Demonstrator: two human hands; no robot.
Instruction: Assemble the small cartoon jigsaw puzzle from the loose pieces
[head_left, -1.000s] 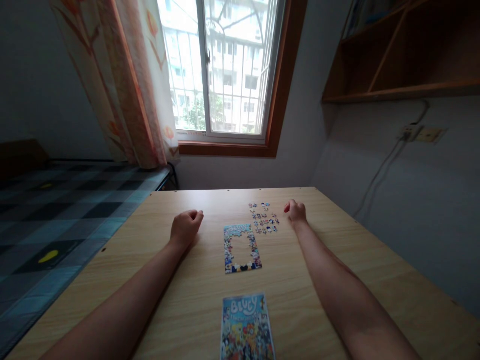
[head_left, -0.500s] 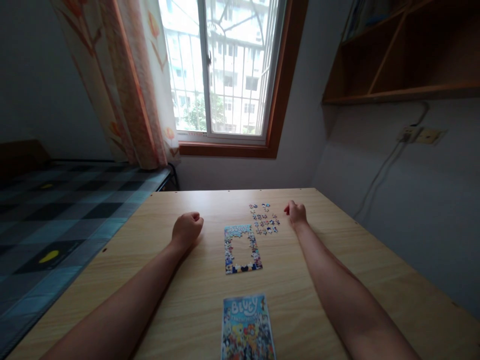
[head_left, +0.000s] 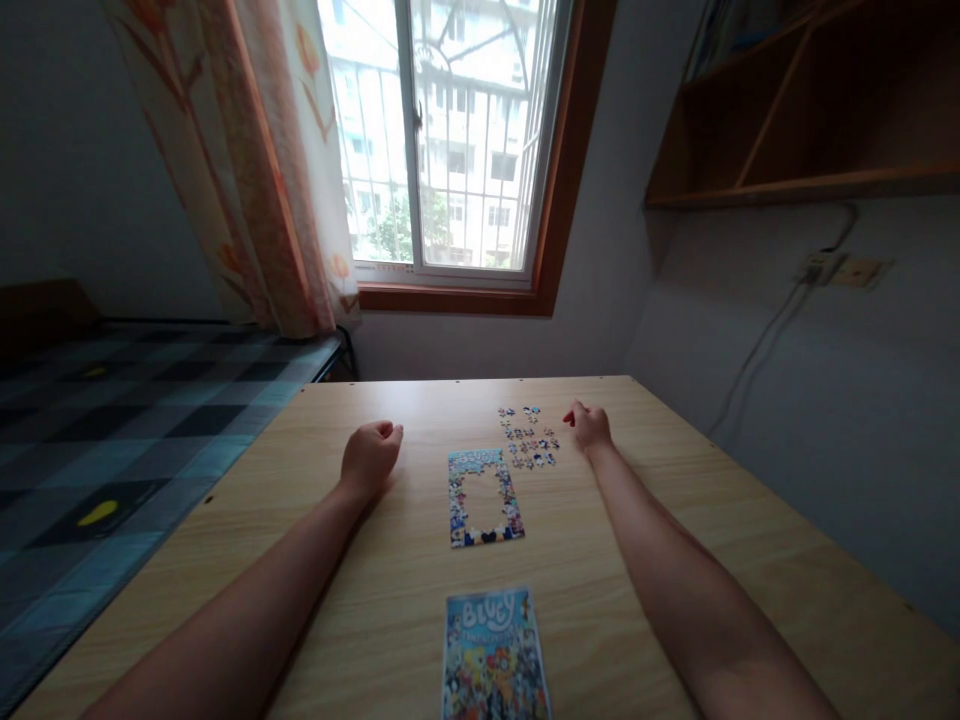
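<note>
My left hand [head_left: 370,452] rests on the table as a loose fist, left of the puzzle, with nothing showing in it. A partly assembled jigsaw puzzle [head_left: 457,502] lies flat in the middle; its border is joined around an open centre where bare wood shows. Several loose puzzle pieces [head_left: 523,447] are spread just beyond it to the right. Beside these pieces, apart from them, my right hand [head_left: 590,426] is closed with its fingers curled and the index finger slightly forward; no piece is visible in it. Nearest me lies a picture card [head_left: 496,655] lettered "BLUEY", its lower edge cut off by the frame.
Everything lies on a light wooden table [head_left: 360,620]. A bed with a checked cover [head_left: 150,420] stands along the left. Beyond the table is a window [head_left: 465,150] with a floral curtain [head_left: 255,170]. A wooden shelf [head_left: 810,185] and a socket with a cord [head_left: 825,267] are on the right wall.
My right hand has shifted slightly left toward the loose pieces, its index finger a little further out. My left hand has stirred slightly in place. The puzzle, pieces and card have not moved.
</note>
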